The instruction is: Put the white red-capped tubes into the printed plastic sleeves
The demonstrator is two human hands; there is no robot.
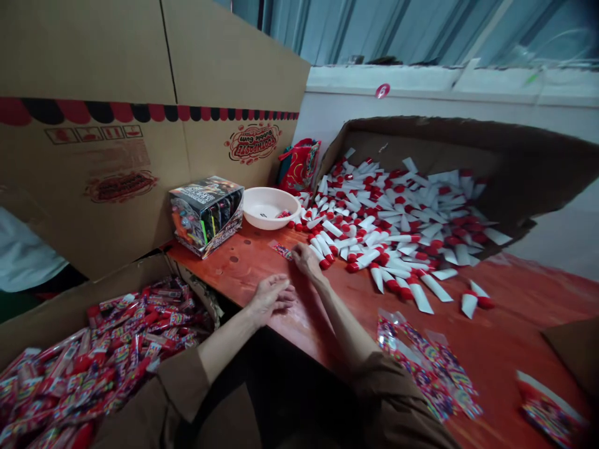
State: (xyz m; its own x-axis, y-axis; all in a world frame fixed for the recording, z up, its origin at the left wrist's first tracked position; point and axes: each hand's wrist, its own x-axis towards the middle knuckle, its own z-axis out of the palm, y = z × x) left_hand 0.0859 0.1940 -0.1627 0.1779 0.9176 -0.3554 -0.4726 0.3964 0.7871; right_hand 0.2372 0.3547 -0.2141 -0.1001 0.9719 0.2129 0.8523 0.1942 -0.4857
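Observation:
My left hand (272, 300) is held over the front edge of the red table, its fingers loosely spread and nothing in them. Just beyond it, my right hand (307, 260) is closed at the end of a small printed plastic wrapper (282, 250), which lies on the table and shows red and multicoloured print. The fingertips are partly hidden. Right beside that hand begins a large heap of white tubes with red caps (369, 237), spilling from a tipped cardboard box (524, 168).
Flat printed wrappers (428, 362) lie to the right, near a blurred packet (550, 411). A white basin (262, 209) and a display box (206, 215) stand at the back left. At lower left, an open carton (213, 299) holds many wrapped red tubes (116, 349). Tall cardboard (201, 68) rises behind.

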